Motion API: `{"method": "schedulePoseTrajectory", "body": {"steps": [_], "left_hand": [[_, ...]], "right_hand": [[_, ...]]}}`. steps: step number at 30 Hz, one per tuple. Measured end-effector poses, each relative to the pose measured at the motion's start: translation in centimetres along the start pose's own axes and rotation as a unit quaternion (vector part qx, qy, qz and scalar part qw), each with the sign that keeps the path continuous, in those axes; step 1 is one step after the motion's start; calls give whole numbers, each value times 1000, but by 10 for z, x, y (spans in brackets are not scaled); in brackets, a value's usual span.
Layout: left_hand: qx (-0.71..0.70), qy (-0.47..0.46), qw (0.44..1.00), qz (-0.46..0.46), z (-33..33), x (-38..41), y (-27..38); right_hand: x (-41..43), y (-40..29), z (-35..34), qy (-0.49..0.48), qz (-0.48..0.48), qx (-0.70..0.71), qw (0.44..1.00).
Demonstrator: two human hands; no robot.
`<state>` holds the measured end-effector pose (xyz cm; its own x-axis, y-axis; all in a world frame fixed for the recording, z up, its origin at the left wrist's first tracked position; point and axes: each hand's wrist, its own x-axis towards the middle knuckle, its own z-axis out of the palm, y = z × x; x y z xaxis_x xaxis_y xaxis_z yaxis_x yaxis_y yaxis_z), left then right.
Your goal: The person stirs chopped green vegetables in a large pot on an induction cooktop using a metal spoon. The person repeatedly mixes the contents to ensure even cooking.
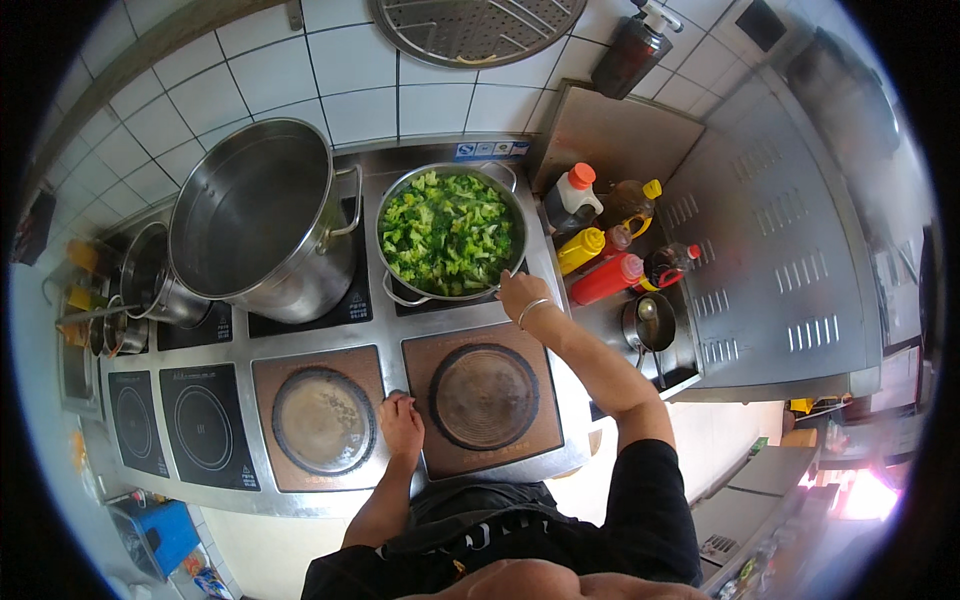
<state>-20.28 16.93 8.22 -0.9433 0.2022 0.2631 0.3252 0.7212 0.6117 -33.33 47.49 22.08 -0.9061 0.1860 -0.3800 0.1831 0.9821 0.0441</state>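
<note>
A wide steel pot (523, 247) full of cut green broccoli (450, 232) stands on the back right induction plate, with one loop handle at its upper right and one at its lower left. At its lower right rim is my right hand (526, 295), with a bracelet at the wrist. Its fingers are closed on a thin metal handle (495, 289) crossing the rim; the far end is hidden. My left hand (402, 424) rests, fingers curled and nothing visible in it, on the steel strip between two brown cooktops (319, 472) (487, 461).
Left of the broccoli pot stands a tall stockpot (300, 277), with a smaller pot (180, 300) beyond. Sauce bottles (607, 279) and a small pan with a ladle (649, 322) sit at right beside a vented steel panel (780, 225). A perforated steel tray (480, 30) is against the tiles.
</note>
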Motion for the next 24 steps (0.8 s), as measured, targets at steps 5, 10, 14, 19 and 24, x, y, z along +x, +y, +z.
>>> {"method": "schedulePoseTrajectory", "body": {"steps": [5, 10, 14, 19, 24], "left_hand": [[-5, -17, 1000, -18, -4, 1, 2], [-2, -21, 1000, -17, 1, -2, -2], [6, -17, 1000, -15, 1, -3, -3], [-3, -16, 1000, -13, 0, -1, -1], [-8, -18, 1000, -12, -1, 1, 1]], "right_hand": [[25, -4, 31, 54, 33, 35, 997], [42, -4, 35, 99, 24, 34, 994], [31, 1, 19, 108, 17, 40, 993], [16, 2, 0, 140, 20, 50, 989], [9, 10, -31, 171, 14, 67, 983]]}}
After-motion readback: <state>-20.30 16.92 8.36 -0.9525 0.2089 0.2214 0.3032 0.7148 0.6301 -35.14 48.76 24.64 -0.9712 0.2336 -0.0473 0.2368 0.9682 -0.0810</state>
